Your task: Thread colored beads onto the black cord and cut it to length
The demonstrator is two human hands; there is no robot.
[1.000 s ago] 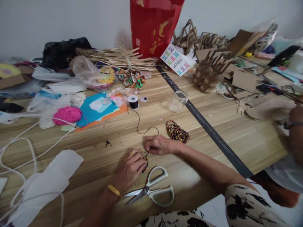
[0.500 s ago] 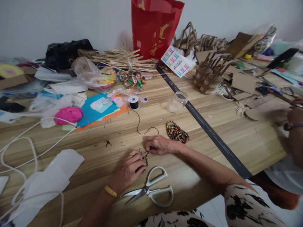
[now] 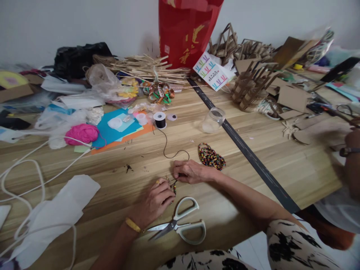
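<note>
My left hand (image 3: 157,197), with a ring and a yellow bracelet at the wrist, is closed on a short string of colourful beads (image 3: 174,188), partly hidden under the fingers. Just right of it, my right hand (image 3: 191,171) pinches the black cord (image 3: 176,152) that runs from the spool (image 3: 160,120). Between the hands the cord meets the beads; how it is looped there is too small to tell. White-handled scissors (image 3: 180,221) lie with blades apart below the hands. A coiled pile of beaded strands (image 3: 211,156) rests beyond my right wrist.
A clear jar (image 3: 213,120) stands beside a dark strip (image 3: 253,163) across the table. Pink yarn (image 3: 81,134) and coloured paper (image 3: 112,131) lie left, near a white cable (image 3: 39,176). Woven baskets (image 3: 250,88) stand at the back right. Another person's arm (image 3: 353,150) is at the right edge.
The view has shifted slightly. Both hands keep nearly the same position and grip on the beads and cord; nothing has been let go.
</note>
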